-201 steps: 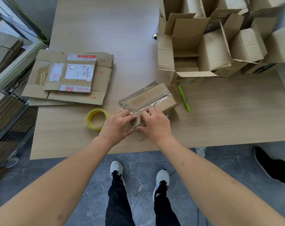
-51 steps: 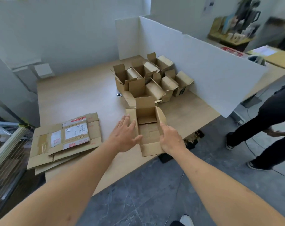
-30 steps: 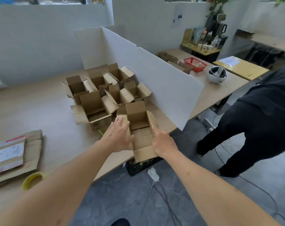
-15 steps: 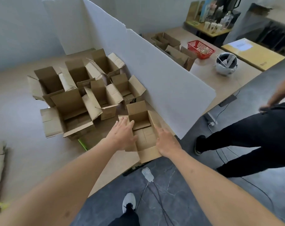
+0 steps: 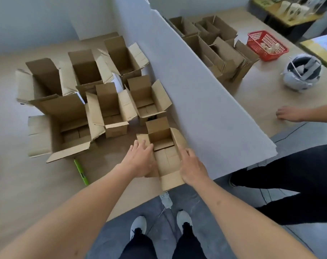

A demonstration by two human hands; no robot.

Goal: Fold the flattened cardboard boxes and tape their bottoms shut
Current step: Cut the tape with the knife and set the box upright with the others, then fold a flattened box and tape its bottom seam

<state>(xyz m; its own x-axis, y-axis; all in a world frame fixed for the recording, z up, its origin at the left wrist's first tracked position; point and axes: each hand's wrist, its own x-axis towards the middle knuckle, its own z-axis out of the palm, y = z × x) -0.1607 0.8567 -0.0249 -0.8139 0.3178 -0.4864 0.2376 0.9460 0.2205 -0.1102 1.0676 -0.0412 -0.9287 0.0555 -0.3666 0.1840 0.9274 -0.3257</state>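
1. the small open-topped brown cardboard box (image 5: 163,146) stands upright on the pale wooden table (image 5: 18,184), at the near edge, just beside the white partition board (image 5: 205,113). its near flap hangs out over the table edge.
2. the left hand (image 5: 140,161) lies against the box's left wall and left flap, fingers nearly straight and spread, thumb toward the box; it presses rather than grips, as far as the view shows.
3. the right hand (image 5: 191,166) rests on the right wall near the front corner, fingers loosely extended along the cardboard; whether the thumb hooks over the rim cannot be told.
4. progress: this box reads as folded, mouth up, its floor flaps closed inside. tape on the underside is hidden, so the seal cannot be confirmed. judged step: setting it down with the finished ones.
5. six erected brown cardboard boxes (image 5: 110,109) stand in a cluster just beyond and to the left, all open-topped. no flattened boxes and no tape roll appear in this view, so how many remain cannot be told.
6. orientation: mouth points up; long axis runs from the person away toward the cluster, roughly parallel to the partition.
7. a green pen (image 5: 81,171) lies on the table left of the hands.
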